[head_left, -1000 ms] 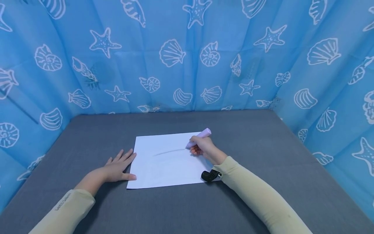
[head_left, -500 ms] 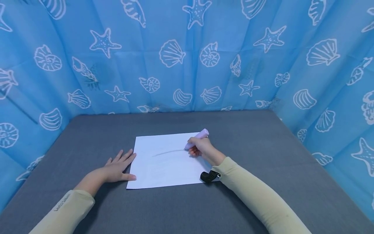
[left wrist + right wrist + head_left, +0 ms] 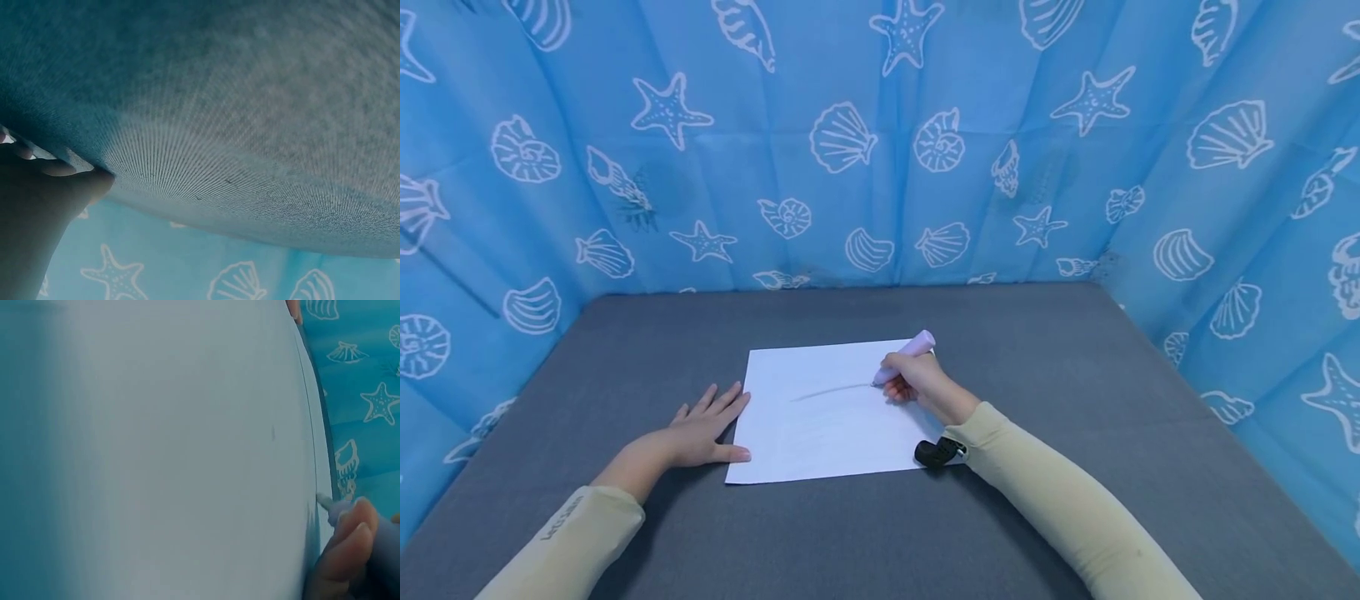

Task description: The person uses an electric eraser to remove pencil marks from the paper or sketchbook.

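Note:
A white sheet of paper (image 3: 820, 442) lies on the grey table, with a thin grey curved line across its upper middle. My right hand (image 3: 927, 383) pinches a thick lilac marker (image 3: 917, 343), tilted, its tip at the line's right end. In the right wrist view the pale tip of the marker (image 3: 350, 509) meets the paper (image 3: 187, 450). At the sheet's left edge my left hand (image 3: 703, 429) rests flat with spread fingers, fingertips and thumb on the paper's border. The left wrist view shows that hand (image 3: 56, 194) dimly, beside the table cloth.
Grey cloth covers the table (image 3: 850, 542). A blue curtain (image 3: 880, 167) with white shells and starfish hangs behind it and along both sides. A black wrist camera (image 3: 936, 452) on my right wrist sits over the paper's lower right corner.
My right hand has shifted very slightly left with the marker, its tip staying near the line's right end. My left hand has stayed in place.

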Demonstrator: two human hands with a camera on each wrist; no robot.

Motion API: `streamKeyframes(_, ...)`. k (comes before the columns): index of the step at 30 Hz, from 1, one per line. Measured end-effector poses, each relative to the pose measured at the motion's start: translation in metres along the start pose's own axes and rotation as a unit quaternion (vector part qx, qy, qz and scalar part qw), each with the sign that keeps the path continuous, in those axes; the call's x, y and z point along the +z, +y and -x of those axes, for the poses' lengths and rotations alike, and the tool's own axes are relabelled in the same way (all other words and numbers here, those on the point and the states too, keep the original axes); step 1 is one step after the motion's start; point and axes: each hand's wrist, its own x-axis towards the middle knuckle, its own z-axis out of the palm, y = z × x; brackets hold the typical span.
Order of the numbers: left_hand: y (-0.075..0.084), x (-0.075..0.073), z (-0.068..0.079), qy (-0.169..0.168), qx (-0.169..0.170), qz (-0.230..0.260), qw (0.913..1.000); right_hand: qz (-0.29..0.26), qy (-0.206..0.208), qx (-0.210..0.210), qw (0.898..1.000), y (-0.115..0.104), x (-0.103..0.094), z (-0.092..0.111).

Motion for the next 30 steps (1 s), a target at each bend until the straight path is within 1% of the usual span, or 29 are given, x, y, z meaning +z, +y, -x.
streamKeyframes(8, 0.0039, -0.0018, 0.0000, -0.001, -0.003, -0.004, 1.0000, 0.005, -0.002, 0.006, 1.000, -0.0020, 0.0008, 0.0011)
streamKeyframes(11, 0.0044, -0.0019, -0.0002, 0.000, -0.003, -0.004, 1.0000, 0.003, -0.002, -0.004, 1.000, -0.0010, 0.0006, 0.0010)
streamKeyframes(15, 0.0054, -0.0011, 0.0009, 0.000, -0.002, -0.003, 1.0000, 0.007, -0.003, -0.006, 1.000, 0.0005, 0.0005, 0.0006)
streamKeyframes(24, 0.0005, 0.0013, 0.0028, 0.002, 0.005, -0.001, 1.0000, 0.001, 0.005, -0.005, 1.000, 0.0016, 0.0048, -0.0005)
streamKeyframes(30, 0.0014, 0.0001, 0.0019, 0.006, 0.003, 0.003, 1.0000, -0.004, 0.003, -0.012, 1.000, 0.0005, 0.0059, -0.0005)
